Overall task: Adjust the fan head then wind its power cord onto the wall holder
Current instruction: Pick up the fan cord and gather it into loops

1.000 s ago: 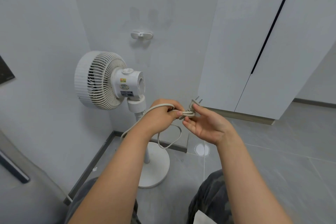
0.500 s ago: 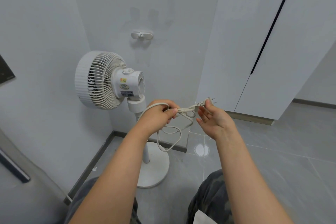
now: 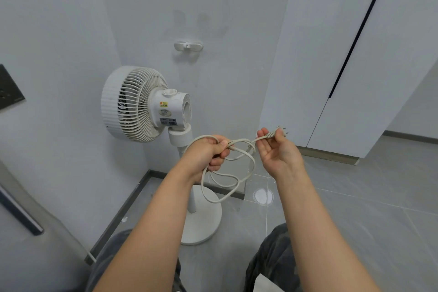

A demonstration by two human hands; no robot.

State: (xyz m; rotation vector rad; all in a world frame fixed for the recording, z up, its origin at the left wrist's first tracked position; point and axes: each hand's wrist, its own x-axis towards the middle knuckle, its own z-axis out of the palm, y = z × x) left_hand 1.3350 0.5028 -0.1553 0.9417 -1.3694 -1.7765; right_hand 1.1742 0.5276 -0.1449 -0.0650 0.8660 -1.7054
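A white pedestal fan (image 3: 135, 104) stands in the corner, its head facing left toward the side wall. Its pale power cord (image 3: 237, 182) hangs in loose loops in front of the fan's pole. My left hand (image 3: 206, 152) is closed around the gathered cord. My right hand (image 3: 277, 149) pinches the plug end (image 3: 276, 133) between thumb and fingers, prongs pointing right. The white wall holder (image 3: 188, 45) sits on the back wall above the fan, with nothing on it.
The fan's round base (image 3: 203, 223) rests on the grey tiled floor. White cabinet doors (image 3: 355, 54) stand at the right. A dark panel (image 3: 9, 90) is on the left wall. My knees show at the bottom.
My right hand has drawn the plug up and to the right, away from my left hand. The bunched cord has opened into larger hanging loops.
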